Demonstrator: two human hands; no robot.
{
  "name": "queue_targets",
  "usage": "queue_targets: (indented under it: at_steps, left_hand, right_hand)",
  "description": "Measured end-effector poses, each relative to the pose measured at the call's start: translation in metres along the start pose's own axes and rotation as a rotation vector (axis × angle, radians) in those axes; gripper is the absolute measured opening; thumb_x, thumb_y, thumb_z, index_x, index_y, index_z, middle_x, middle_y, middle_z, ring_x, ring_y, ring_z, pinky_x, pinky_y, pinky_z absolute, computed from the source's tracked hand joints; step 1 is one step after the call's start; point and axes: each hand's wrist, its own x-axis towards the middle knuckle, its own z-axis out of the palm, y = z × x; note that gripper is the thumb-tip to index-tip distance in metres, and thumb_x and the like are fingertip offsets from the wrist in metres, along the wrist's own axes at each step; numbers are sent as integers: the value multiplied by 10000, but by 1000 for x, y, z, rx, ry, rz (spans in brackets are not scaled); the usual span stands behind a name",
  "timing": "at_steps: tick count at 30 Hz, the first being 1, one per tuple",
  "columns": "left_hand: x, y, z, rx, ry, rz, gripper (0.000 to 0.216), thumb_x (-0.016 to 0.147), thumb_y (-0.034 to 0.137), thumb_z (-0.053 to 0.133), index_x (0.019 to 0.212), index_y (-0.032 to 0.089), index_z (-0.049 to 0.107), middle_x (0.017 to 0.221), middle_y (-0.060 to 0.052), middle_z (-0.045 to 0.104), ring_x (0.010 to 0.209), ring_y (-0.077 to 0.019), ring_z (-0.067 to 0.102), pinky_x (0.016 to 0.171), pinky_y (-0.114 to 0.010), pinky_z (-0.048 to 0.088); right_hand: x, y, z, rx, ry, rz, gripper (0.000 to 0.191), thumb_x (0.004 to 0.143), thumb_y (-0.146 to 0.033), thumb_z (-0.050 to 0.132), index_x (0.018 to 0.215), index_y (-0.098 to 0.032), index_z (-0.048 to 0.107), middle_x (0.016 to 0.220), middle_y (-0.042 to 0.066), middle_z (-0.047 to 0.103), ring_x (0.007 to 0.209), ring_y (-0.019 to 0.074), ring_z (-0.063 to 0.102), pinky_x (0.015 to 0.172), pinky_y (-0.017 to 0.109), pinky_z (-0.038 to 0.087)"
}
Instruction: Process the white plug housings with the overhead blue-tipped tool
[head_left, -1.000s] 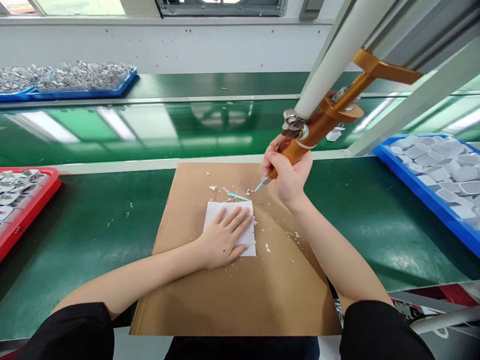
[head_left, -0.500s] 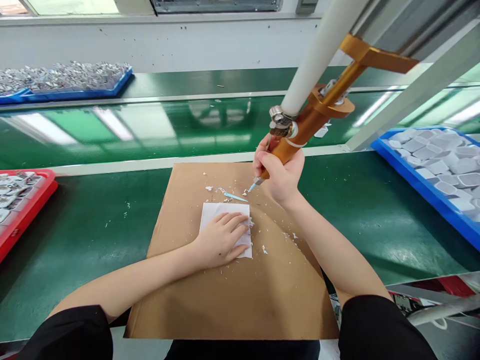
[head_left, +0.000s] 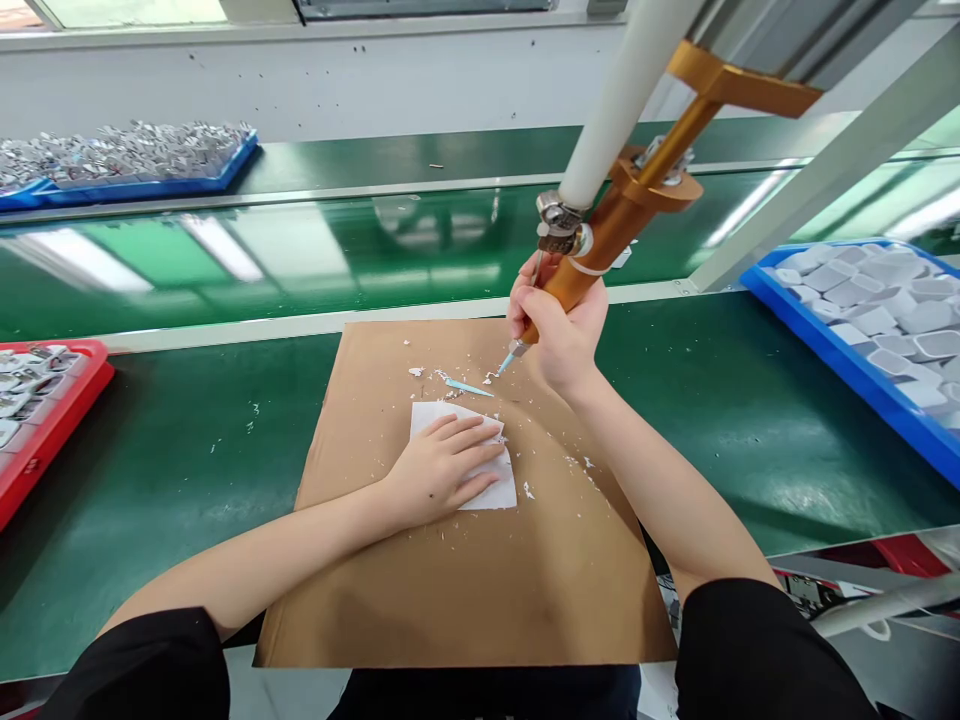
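My right hand point(head_left: 559, 325) is wrapped round an orange dispensing gun point(head_left: 600, 235), which has a thick white hose point(head_left: 622, 105) clamped to it. Its light-blue nozzle tip point(head_left: 508, 362) points down just above the cardboard sheet point(head_left: 465, 590). Lying flat with fingers stretched out, my left hand point(head_left: 442, 465) covers part of a white sheet of paper or cloth point(head_left: 487, 492) on the cardboard. A loose light-blue pointed nozzle point(head_left: 469, 387) lies beyond the white sheet, among white crumbs of residue point(head_left: 416, 372).
A red tray point(head_left: 56, 430) of small parts stands at the left. At the right is a blue tray point(head_left: 847, 350) of white-grey pieces. Another blue tray point(head_left: 187, 180), heaped with metallic parts, sits at the back left. A slanted white post point(head_left: 817, 170) rises at the right.
The white sheet has turned slightly and shifted right under my left hand. My right hand still holds the dispensing gun in nearly the same place. The whole view has shifted a little.
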Motion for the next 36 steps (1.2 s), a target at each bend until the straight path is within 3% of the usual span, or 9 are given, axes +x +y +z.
queue_targets:
  at_steps: [3,9,15,19,23,27,31,34,36]
  left_hand:
    - [-3,0,1,80,-147,-27,371,977,356,422,1262,179,581,1370,-87,568,1252,-272,546,1044,-452,458]
    - [-4,8,-4,106,-281,-61,485,948,383,420,1359,132,487,1439,-132,488,1317,-299,465,1104,-516,371]
    - [-3,12,-6,100,-467,-103,614,969,444,340,1525,226,198,1596,-76,205,1463,-333,216,1153,-683,76]
    - [-1,15,-10,64,-605,-153,686,963,498,338,1544,229,94,1618,-69,39,1490,-362,83,1114,-718,143]
    - [-5,23,-13,81,-643,-168,712,953,490,378,1546,223,87,1614,-107,7,1486,-387,68,1091,-729,182]
    - [-11,37,-15,145,-611,-150,705,947,453,419,1541,208,129,1610,-142,67,1478,-394,116,1090,-711,219]
    - [-8,39,-18,138,-382,-143,578,948,283,418,1503,243,259,1601,-159,132,1456,-360,231,1100,-677,249]
    - [2,22,-19,-93,-158,-265,389,940,181,368,1289,220,535,1492,-135,400,1368,-281,413,1116,-551,340]
    - [11,3,-21,-318,-60,-416,286,931,184,383,1061,198,636,1324,-106,574,1233,-238,548,1037,-437,454]
  right_hand:
    - [1,-1,-1,3,11,-9,162,660,-199,574,771,-242,464,795,-11,581,415,64,427,382,282,354]
    - [1,1,-1,-23,6,-22,164,681,-219,576,783,-234,449,809,-9,566,423,56,420,389,279,362]
    - [0,3,-2,-56,-25,-34,161,709,-237,566,800,-229,433,777,-23,552,433,50,411,405,260,369]
    - [-1,2,-1,-57,-32,-37,153,712,-225,551,806,-227,430,724,-37,532,429,51,412,410,254,361]
    - [-1,1,0,-43,-30,-17,153,700,-224,543,806,-226,433,736,-35,532,430,48,418,409,251,350]
    - [-2,-3,1,11,-30,13,166,678,-212,541,816,-222,449,717,-45,527,435,45,419,414,242,333]
    - [-6,-7,2,55,-53,70,140,686,-198,535,812,-207,476,600,-76,474,440,56,406,437,235,321]
    - [-9,-6,2,70,-89,80,137,683,-206,547,815,-190,514,632,-61,496,474,56,398,465,234,325]
    - [-10,-4,3,82,-111,81,131,687,-206,541,816,-184,530,690,-41,531,502,56,390,488,236,327]
